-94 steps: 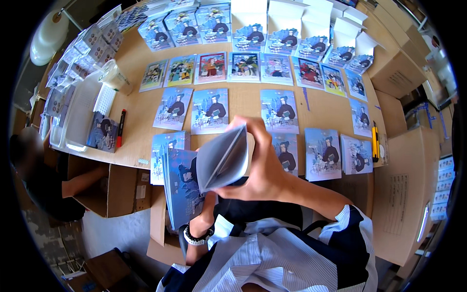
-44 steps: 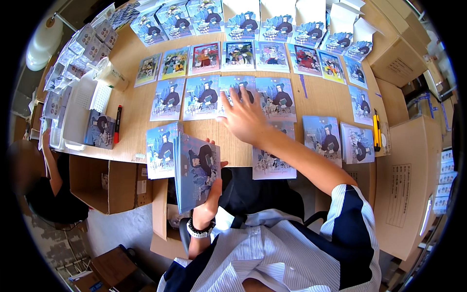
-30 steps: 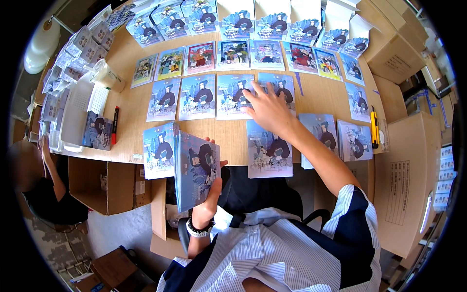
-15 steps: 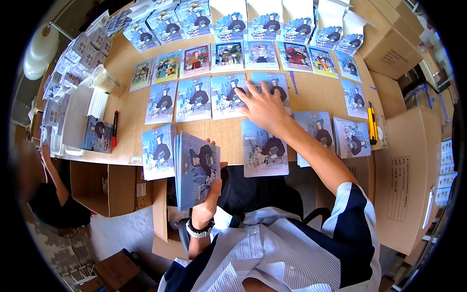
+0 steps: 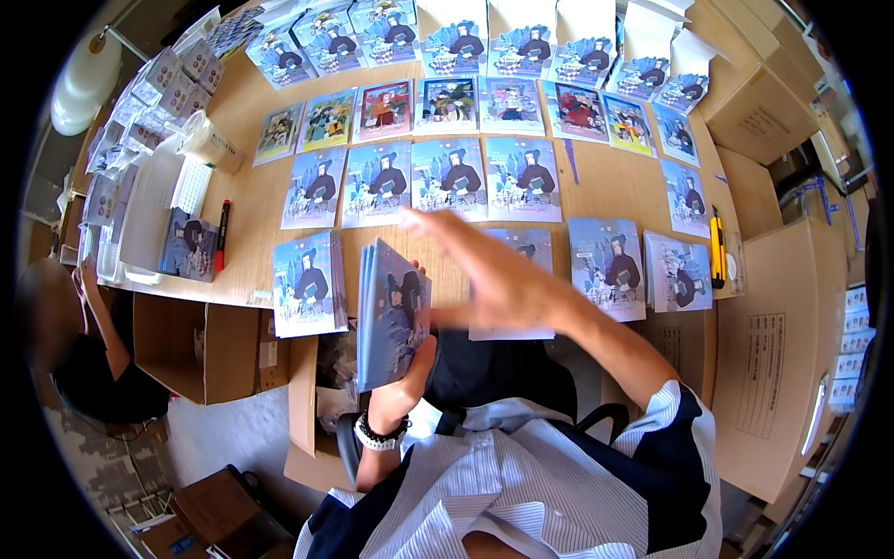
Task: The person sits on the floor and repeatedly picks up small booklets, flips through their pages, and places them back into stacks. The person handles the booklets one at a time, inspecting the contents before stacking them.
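Observation:
My left hand (image 5: pixel 406 380) is closed round a thick stack of blue printed cards (image 5: pixel 396 315), tilted up on edge over the table's near edge. My right hand (image 5: pixel 503 284), smeared by motion, hovers just right of that stack with fingers stretched and thumb apart. Nothing shows in it. It partly covers a pile of the same cards (image 5: pixel 533 244). Beyond it, single blue cards lie in a row, the rightmost of the middle group being this card (image 5: pixel 523 179). Another pile of cards (image 5: pixel 305 284) lies left of the held stack.
A row of differently coloured cards (image 5: pixel 384 109) lies farther back, before upright open boxes (image 5: pixel 453 42). More piles (image 5: pixel 605 263), a yellow cutter (image 5: pixel 717 247), a red-black marker (image 5: pixel 222 235) and a lidded cup (image 5: pixel 207 144) are on the table. Another person (image 5: pixel 88 345) sits at left.
My right hand has left the row of blue cards and come nearer and leftward, beside the held stack. The card formerly under its fingers shows fully. The held stack has turned more edge-on.

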`<state>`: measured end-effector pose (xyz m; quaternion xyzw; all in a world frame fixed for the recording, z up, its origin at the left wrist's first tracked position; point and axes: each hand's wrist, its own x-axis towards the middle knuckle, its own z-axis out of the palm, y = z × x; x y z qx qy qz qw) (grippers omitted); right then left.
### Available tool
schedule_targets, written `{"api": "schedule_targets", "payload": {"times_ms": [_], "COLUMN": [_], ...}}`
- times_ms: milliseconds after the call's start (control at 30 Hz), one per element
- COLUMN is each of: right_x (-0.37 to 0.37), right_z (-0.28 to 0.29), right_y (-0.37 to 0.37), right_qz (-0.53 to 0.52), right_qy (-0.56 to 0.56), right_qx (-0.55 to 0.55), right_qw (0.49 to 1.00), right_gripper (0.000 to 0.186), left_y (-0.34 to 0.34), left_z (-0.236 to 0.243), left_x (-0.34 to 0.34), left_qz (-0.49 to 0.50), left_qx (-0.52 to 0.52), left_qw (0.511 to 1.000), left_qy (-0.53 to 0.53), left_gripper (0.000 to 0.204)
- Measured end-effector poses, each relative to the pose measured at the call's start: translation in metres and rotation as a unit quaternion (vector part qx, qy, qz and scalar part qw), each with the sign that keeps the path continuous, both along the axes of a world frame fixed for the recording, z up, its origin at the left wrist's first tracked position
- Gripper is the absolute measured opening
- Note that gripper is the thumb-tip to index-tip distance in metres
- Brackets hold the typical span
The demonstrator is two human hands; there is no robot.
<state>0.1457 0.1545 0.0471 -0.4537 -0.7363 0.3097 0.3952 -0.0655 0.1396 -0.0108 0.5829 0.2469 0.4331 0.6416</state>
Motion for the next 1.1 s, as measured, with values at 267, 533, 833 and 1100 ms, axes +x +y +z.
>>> {"api": "schedule_targets", "payload": {"times_ms": [267, 533, 833, 1100], "right_x": [-0.032, -0.022, -0.018, 0.089], "right_z": [0.021, 0.019, 0.024, 0.018], "right_y": [-0.036, -0.038, -0.045, -0.019], "right_qz": [-0.042, -0.143, -0.154, -0.302], "right_qy": [0.011, -0.011, -0.014, 0.232], "right_qx": [-0.019, 0.159, 0.142, 0.062], "right_qw": [0.999, 0.977, 0.978, 0.923], "right_gripper": [0.126, 0.116, 0.107, 0.012], "left_y": [-0.001, -0.007, -0.002, 0.003], "left_z": [0.002, -0.005, -0.008, -0.005], "left_x": [0.001, -0.013, 0.0, 0.008], "left_qz": [-0.015, -0.012, 0.005, -0.001], "left_qx": [-0.006, -0.022, -0.051, -0.04], "left_qw": [1.0, 1.0, 0.999, 0.998], "left_qy": [0.002, 0.019, -0.006, -0.042], "left_gripper": [0.064, 0.065, 0.068, 0.075]}}
